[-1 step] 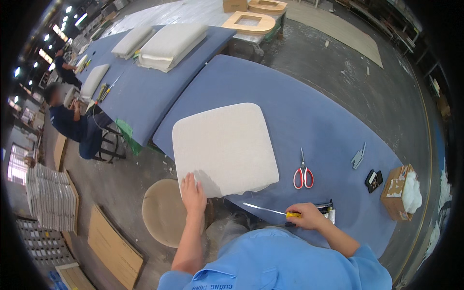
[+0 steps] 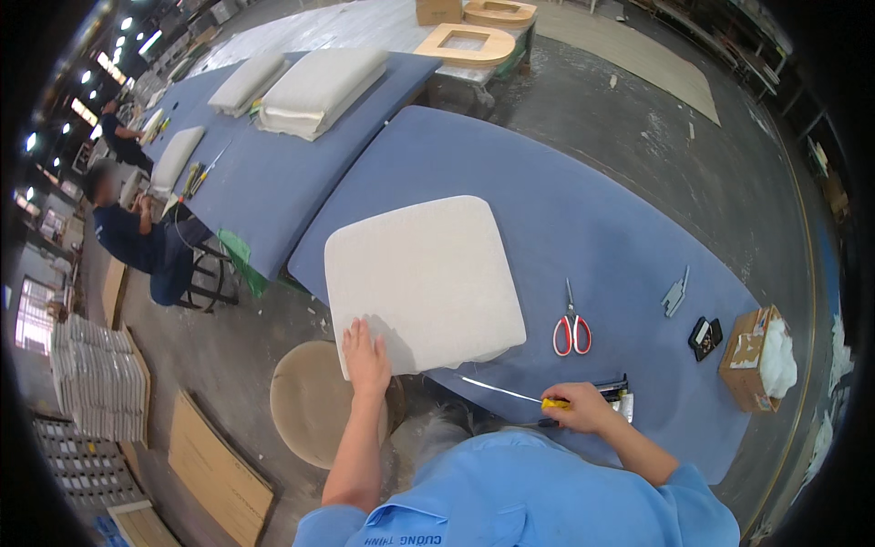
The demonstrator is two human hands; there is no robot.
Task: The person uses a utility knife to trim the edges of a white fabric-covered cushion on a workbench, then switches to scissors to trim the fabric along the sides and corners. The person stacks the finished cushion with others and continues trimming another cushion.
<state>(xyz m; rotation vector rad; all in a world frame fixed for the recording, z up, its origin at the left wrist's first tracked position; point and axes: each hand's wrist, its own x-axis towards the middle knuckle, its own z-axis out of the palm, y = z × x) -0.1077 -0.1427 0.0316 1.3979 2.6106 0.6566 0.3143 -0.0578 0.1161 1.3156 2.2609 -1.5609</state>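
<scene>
A pale, square upholstered cushion [image 2: 424, 278] with rounded corners lies on the blue-covered table [image 2: 620, 237]. My left hand [image 2: 366, 360] rests open on its near left edge, fingers stretched flat over the fabric. In my right hand [image 2: 574, 407] is a yellow-handled tool with a long thin metal shaft [image 2: 499, 389], like a screwdriver, pointing left along the table's near edge below the cushion. The fist covers most of the handle. Partly behind that hand lies a black and silver tool [image 2: 622, 398]. Red-handled scissors [image 2: 571, 334] lie right of the cushion.
Toward the right are a grey metal piece [image 2: 675, 294], a black case [image 2: 705, 338] and a cardboard box [image 2: 749, 360] with white stuffing. A round stool [image 2: 314, 401] stands at left. More cushions [image 2: 324, 87] lie on the adjoining table, where a person [image 2: 137, 228] sits.
My left hand has slid very slightly up and right along the cushion's edge. The yellow-handled tool has shifted a touch to the right; the cushion looks unmoved.
</scene>
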